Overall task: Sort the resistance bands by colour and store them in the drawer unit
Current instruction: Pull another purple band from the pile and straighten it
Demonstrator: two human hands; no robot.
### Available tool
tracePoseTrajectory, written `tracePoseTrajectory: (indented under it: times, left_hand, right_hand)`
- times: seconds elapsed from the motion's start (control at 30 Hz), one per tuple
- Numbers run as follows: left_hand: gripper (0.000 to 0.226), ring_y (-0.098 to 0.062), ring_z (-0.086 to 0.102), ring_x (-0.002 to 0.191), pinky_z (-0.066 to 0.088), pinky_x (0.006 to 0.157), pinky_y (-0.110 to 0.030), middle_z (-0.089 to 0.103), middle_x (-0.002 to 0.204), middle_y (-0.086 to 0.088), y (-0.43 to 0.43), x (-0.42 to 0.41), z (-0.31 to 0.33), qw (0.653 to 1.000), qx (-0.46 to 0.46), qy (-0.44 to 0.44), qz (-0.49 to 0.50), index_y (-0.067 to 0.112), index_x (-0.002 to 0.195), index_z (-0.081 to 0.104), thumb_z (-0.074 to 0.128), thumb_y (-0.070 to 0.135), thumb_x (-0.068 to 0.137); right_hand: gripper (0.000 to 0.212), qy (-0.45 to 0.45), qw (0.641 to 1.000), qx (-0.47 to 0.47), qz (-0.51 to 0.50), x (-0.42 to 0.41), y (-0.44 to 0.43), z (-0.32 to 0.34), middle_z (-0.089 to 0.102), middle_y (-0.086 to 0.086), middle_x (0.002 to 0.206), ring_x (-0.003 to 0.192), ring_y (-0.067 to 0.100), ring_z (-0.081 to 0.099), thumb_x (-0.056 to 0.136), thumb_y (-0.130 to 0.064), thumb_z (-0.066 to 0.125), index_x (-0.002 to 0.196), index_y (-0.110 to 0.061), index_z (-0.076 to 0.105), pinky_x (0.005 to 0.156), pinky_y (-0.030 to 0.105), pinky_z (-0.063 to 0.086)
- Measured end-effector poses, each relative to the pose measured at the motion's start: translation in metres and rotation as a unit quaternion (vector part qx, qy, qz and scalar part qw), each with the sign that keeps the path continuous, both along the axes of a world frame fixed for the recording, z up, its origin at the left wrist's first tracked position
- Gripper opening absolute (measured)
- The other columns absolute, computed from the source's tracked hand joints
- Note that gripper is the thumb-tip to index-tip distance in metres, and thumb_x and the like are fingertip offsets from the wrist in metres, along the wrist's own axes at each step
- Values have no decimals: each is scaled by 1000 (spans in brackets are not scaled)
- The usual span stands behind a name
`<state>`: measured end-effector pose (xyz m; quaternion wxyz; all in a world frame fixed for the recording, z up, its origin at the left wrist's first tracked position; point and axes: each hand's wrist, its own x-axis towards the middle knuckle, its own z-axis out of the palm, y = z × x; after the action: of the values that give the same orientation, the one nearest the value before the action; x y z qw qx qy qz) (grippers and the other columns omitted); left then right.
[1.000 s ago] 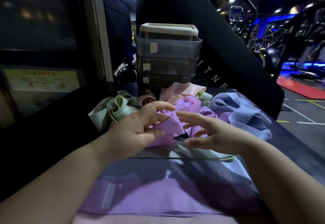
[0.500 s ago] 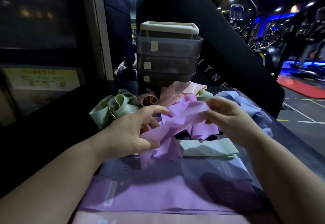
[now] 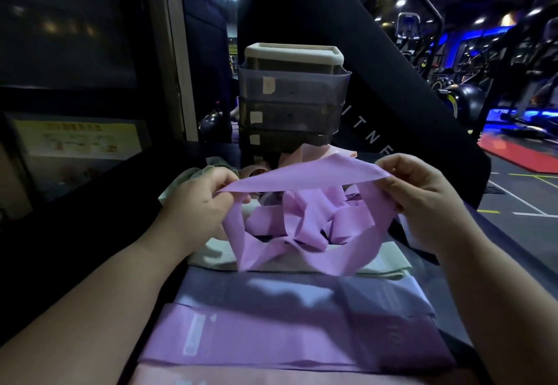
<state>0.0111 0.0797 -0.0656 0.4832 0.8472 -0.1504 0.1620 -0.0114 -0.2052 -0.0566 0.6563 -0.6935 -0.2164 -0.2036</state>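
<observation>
A purple resistance band [image 3: 305, 173] is stretched between my hands above the table, and its tangled loops hang below. My left hand [image 3: 199, 203] pinches its left end and my right hand [image 3: 422, 200] grips its right end. Behind the band stands the smoky plastic drawer unit [image 3: 293, 97] with three drawers and a cream lid. Loose green bands [image 3: 187, 176] and pink bands [image 3: 314, 152] lie at its foot. Flat in front of me lie a folded green band [image 3: 386, 261], a blue band [image 3: 271, 291], a purple band [image 3: 271, 336] and a pink band [image 3: 241, 377].
A black padded machine part [image 3: 407, 88] rises behind and to the right of the drawer unit. A dark panel with a yellow notice [image 3: 78, 140] is at the left. Gym machines and a red mat [image 3: 519, 149] stand across the floor at the right.
Both hands took hold of the purple band, lifted it off the pile and drew apart, pulling its top edge taut.
</observation>
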Motion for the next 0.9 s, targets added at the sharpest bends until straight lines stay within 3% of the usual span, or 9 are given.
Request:
tracePoseTrajectory:
  times: [0.07,0.13,0.2,0.37,0.47,0.53,0.63,0.7,0.9]
  left_hand:
    - [16,-27,69,85,55,70,-41,74,87,-7,-7,-6,4,979,-168,98,-62,9,91,61,46,3,96]
    - [18,-31,69,77,51,75,-49,73,82,-13,-8,-9,8,954,-250,132,-103,8,91,57,42,2,96]
    - [8,-22,61,58,46,66,-39,64,65,-6,-4,-9,9,944,-273,127,-138,11,87,53,50,5,89]
    - [20,-13,50,56,42,58,-29,57,61,6,6,-1,5,982,-142,66,-110,17,91,54,60,18,72]
    - [24,-18,59,68,47,65,-34,64,76,7,10,0,3,991,-87,48,-85,21,95,55,73,14,80]
    - [26,-18,62,70,50,64,-31,65,83,-7,12,0,3,993,-72,44,-88,16,91,56,78,18,77]
    - [62,-7,65,62,49,56,-14,71,76,-11,14,-5,5,986,-68,73,-137,10,77,58,84,59,50]
    - [79,-3,64,58,46,51,-11,72,73,-7,16,-8,7,975,-80,108,-177,4,78,59,81,70,39]
    - [55,-37,63,80,51,69,-34,67,77,-27,29,-5,6,952,-107,174,-230,17,69,69,85,64,45]
  right_hand:
    - [10,6,1000,-4,22,-1,-3,2,67,-10,68,61,1,57,80,-27,67,72,-26,73,55,12,44]
    - [35,24,999,-25,25,1,-10,0,69,-6,73,66,5,59,61,-53,79,77,-23,74,58,14,46]
    - [52,40,999,-23,11,1,-12,1,67,-1,72,62,8,58,48,-61,83,77,-19,73,54,16,45]
    - [14,91,996,20,12,-3,-18,5,54,-4,53,46,4,49,52,-24,78,57,-18,66,44,12,37]
    - [28,106,994,32,19,-4,-23,6,51,-4,48,41,7,47,44,-34,82,53,-17,61,43,13,36]
    - [41,113,993,38,23,-2,-26,5,51,-4,49,42,8,47,39,-46,85,53,-17,60,44,15,35]
    - [49,132,990,38,22,-2,-27,4,52,-4,52,45,9,49,32,-51,90,55,-16,64,47,15,37]
    - [44,142,989,42,28,-2,-29,4,53,-3,49,42,9,50,32,-46,90,54,-16,65,45,13,38]
    - [32,170,983,69,23,-5,-29,6,58,-2,51,42,9,55,38,-37,86,53,-16,68,41,14,42]
